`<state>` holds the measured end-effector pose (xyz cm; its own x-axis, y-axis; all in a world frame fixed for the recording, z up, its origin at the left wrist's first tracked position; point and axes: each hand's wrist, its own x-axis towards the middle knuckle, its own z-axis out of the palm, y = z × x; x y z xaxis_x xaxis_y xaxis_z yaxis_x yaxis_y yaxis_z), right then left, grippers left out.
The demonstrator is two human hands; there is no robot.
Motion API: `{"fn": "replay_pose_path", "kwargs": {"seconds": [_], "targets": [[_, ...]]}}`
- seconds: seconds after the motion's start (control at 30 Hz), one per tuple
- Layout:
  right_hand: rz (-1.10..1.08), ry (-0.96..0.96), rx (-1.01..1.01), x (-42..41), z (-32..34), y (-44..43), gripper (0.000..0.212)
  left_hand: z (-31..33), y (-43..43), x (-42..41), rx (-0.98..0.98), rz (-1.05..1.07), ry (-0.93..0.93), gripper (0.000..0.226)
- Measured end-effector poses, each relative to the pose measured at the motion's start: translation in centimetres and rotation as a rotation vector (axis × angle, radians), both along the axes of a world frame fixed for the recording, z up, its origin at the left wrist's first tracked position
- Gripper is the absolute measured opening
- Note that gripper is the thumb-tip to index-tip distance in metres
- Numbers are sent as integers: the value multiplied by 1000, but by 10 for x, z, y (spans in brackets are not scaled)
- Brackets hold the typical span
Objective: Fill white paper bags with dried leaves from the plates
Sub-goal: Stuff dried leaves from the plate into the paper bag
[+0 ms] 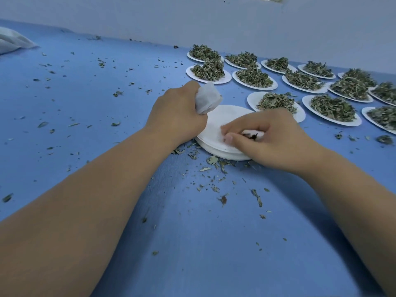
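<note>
We see the right hand (270, 138) lying on a stack of empty white plates (222, 121) near the middle of the blue bench (192, 243). Its fingers (229, 138) are curled, thumb against fingertip, pinching a few dark leaf scraps (254, 137) on the top plate. Otherwise that top plate holds only tiny specks.

The left hand (177, 112) is just beside the stack's far-left edge. Its fingers are closed in a fist around the lower part of 1 white paper bag (209, 98). The bag's upper end pokes out above the fist and leans toward the stack. We cannot tell how much is inside, as only a dark fleck shows at its edge.

To the right, toward the wall (214, 18), more than 10 filled plates (252, 100) sit in close rows. Each carries a heap of dried leaves (276, 101). The nearest filled plate sits just behind the right hand, close beside the empty stack.

Loose leaf bits (214, 161) are strewn over the bench, thickest against the near rim of the stack. At the far left edge lies a pale sack (12, 42), whose contents we cannot make out
</note>
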<state>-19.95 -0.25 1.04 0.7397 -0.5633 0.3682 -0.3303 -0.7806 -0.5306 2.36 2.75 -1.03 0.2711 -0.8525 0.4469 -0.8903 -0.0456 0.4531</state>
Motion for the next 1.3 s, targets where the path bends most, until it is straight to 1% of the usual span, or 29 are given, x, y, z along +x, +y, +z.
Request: {"fn": "replay_pose_path", "kwargs": {"seconds": [0.03,0.07,0.1,0.17,0.2,0.23,0.27,0.4,0.47,0.57,0.67,0.77,0.83,0.97,1.07,1.13,1.2,1.23,1.3], "targets": [[-50,-45,-57,-4,1,1,6,0,-1,-1,-2,-1,-8,20],[-101,-44,-100,-7,3,2,9,0,-1,-1,-7,0,-16,19],[-148,20,-118,-7,6,5,23,0,-1,-2,-12,3,-24,19],[-181,274,-109,-7,7,12,51,0,0,-2,-21,6,-32,19],[-172,389,-115,-7,5,16,58,0,1,-2,-25,6,-35,20],[-149,454,-133,-7,2,20,58,1,1,-3,-27,7,-39,20],[-133,462,-144,-7,1,24,55,2,1,-4,-27,8,-42,21],[-129,388,-101,-6,4,31,40,3,2,-7,-26,13,-47,23],[-96,393,-98,-5,5,32,33,3,2,-8,-32,15,-49,23],[-48,433,-73,-6,11,33,32,3,2,-7,-33,19,-51,23],[-18,458,-101,-10,14,32,32,2,1,-8,-31,17,-55,23],[-22,319,-126,-14,13,33,30,2,1,-8,-35,18,-50,22],[-19,236,-99,-15,12,33,29,2,1,-8,-33,19,-48,21],[-10,153,-25,-16,12,30,28,3,2,-10,-21,13,-46,22],[-64,63,97,-17,12,26,30,4,2,-10,-15,15,-47,25],[-119,17,191,-15,12,23,28,4,2,-10,-14,16,-55,26],[-192,-38,208,-13,17,16,23,4,2,-10,-17,16,-65,26],[-240,-95,206,-10,21,10,21,4,2,-10,-21,16,-68,24],[-321,-315,289,-1,31,-1,15,3,2,-9,-31,12,-67,23]]}}
